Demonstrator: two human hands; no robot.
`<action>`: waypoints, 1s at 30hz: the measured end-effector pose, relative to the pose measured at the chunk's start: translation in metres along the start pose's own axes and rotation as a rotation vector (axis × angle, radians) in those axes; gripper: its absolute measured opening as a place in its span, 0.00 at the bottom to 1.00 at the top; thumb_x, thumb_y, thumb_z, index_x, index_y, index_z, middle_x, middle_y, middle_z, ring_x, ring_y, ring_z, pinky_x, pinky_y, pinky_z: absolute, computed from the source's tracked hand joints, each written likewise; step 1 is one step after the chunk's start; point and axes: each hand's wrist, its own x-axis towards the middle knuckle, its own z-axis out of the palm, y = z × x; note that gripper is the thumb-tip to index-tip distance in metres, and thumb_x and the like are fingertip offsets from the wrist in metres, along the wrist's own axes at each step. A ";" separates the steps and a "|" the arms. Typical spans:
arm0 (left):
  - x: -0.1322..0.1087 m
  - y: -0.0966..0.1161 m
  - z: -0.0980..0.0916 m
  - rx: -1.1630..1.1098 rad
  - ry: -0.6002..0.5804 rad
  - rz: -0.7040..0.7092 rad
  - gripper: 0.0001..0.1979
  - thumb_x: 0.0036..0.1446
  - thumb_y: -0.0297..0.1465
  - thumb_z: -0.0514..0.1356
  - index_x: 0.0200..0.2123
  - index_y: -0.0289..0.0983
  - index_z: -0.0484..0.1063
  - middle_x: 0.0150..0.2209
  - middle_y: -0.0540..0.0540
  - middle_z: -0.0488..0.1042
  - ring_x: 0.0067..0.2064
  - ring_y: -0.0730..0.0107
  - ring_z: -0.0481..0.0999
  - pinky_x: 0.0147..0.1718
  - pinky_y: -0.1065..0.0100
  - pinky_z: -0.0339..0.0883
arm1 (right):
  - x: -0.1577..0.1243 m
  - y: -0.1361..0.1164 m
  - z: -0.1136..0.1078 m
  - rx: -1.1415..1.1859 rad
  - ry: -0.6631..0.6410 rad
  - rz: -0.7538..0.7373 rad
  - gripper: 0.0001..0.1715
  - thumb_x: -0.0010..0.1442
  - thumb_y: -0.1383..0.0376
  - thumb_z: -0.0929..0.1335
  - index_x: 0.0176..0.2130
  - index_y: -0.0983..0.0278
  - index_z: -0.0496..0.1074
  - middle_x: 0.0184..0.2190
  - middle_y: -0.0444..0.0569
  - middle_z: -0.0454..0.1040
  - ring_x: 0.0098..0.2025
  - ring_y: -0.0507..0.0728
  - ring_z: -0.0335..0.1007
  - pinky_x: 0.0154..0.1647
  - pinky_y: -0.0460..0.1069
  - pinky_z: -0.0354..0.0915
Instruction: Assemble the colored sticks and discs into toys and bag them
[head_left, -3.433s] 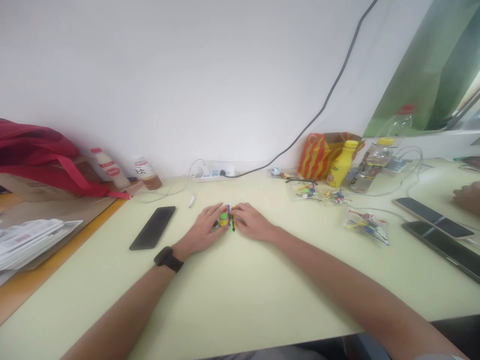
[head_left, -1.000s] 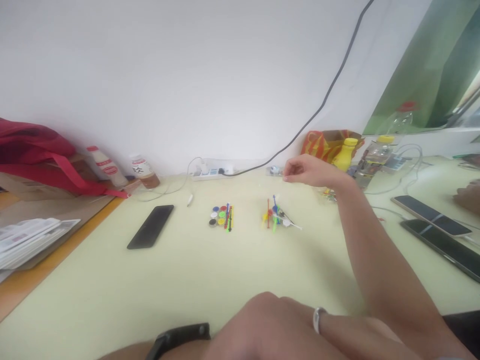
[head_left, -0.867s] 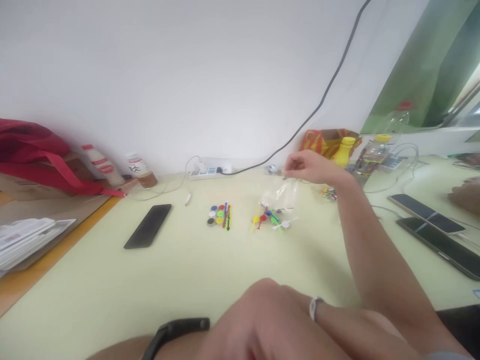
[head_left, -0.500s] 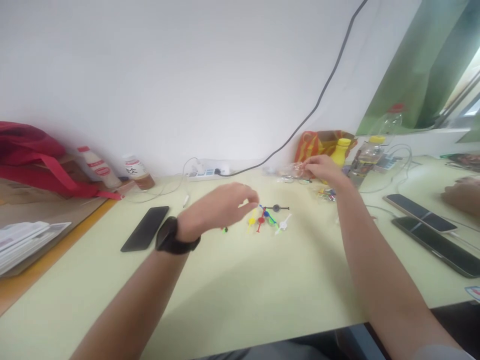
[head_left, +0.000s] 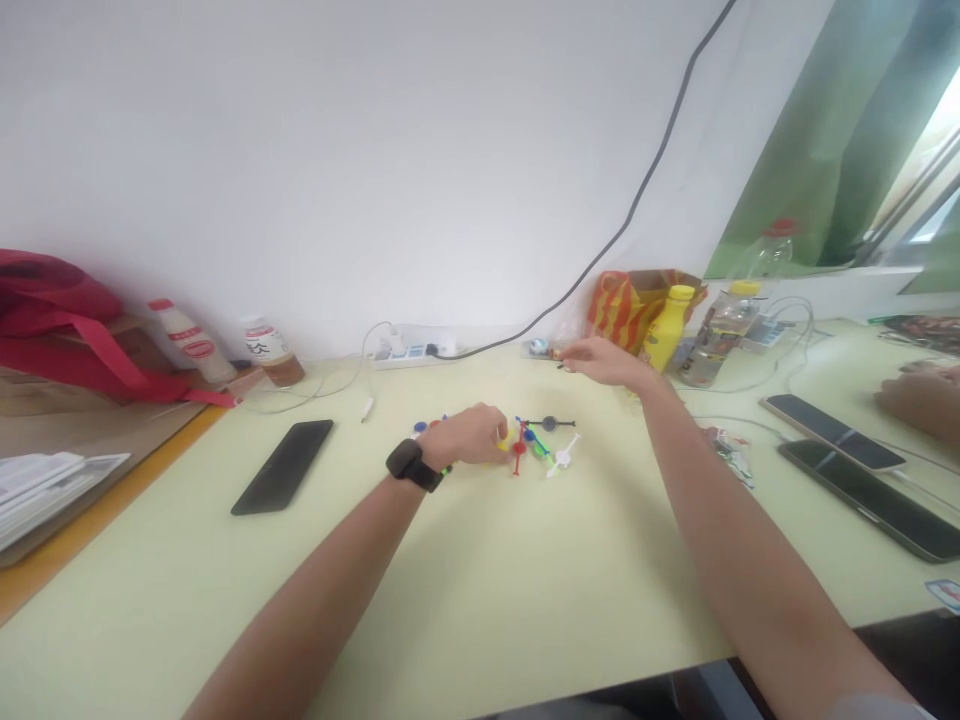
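My left hand (head_left: 465, 437), with a black wristwatch (head_left: 409, 465) on its wrist, is curled down over a loose group of coloured plastic pieces (head_left: 536, 443) on the pale yellow-green desk (head_left: 465, 620). Its fingers (head_left: 496, 432) are narrowly closed at a yellow piece (head_left: 508, 438), touching or just beside it; I cannot tell whether they grip it. Next to that piece lie a red stick piece (head_left: 518, 455), a black disc on a thin rod (head_left: 550, 423) and a white piece (head_left: 562, 455). Round coloured caps (head_left: 431, 424) show just beyond the left hand, partly hidden by it. My right hand (head_left: 604, 362) is extended toward the back of the desk, its fingertips (head_left: 568, 364) drawn narrow near a small blue-and-silver object (head_left: 538, 346). I cannot tell if anything is held there. Also recorded: a black smartphone (head_left: 282, 467) left of the work area, a power strip (head_left: 401, 355) at the wall, and a yellow bottle (head_left: 670, 330) at the back. Another person's hand (head_left: 919, 400) rests at far right, well apart from mine.
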 end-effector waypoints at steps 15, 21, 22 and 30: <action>0.002 -0.014 -0.041 -0.314 0.429 0.102 0.09 0.53 0.33 0.68 0.35 0.37 0.72 0.35 0.44 0.81 0.36 0.60 0.84 0.34 0.65 0.75 | -0.001 -0.109 0.082 0.492 -0.096 -0.144 0.13 0.67 0.57 0.69 0.41 0.64 0.75 0.30 0.50 0.80 0.31 0.53 0.74 0.34 0.47 0.70; -0.002 -0.007 -0.045 -0.222 0.494 0.231 0.14 0.55 0.32 0.67 0.45 0.39 0.70 0.39 0.45 0.83 0.39 0.63 0.83 0.43 0.63 0.77 | 0.008 -0.102 0.092 0.570 0.025 -0.126 0.04 0.64 0.64 0.68 0.39 0.63 0.72 0.31 0.47 0.78 0.29 0.52 0.72 0.32 0.46 0.69; -0.004 -0.007 -0.047 -0.226 0.487 0.232 0.16 0.55 0.33 0.67 0.46 0.39 0.69 0.39 0.44 0.83 0.40 0.63 0.83 0.43 0.63 0.77 | 0.008 -0.100 0.091 0.579 0.011 -0.149 0.04 0.63 0.65 0.68 0.39 0.63 0.72 0.32 0.47 0.77 0.29 0.52 0.72 0.33 0.46 0.69; -0.005 -0.021 -0.051 -0.347 0.371 0.171 0.23 0.53 0.36 0.70 0.45 0.40 0.61 0.39 0.44 0.83 0.38 0.64 0.82 0.38 0.65 0.75 | 0.008 -0.090 0.093 0.243 0.010 -0.318 0.05 0.63 0.64 0.67 0.39 0.63 0.71 0.30 0.44 0.74 0.30 0.53 0.67 0.31 0.47 0.61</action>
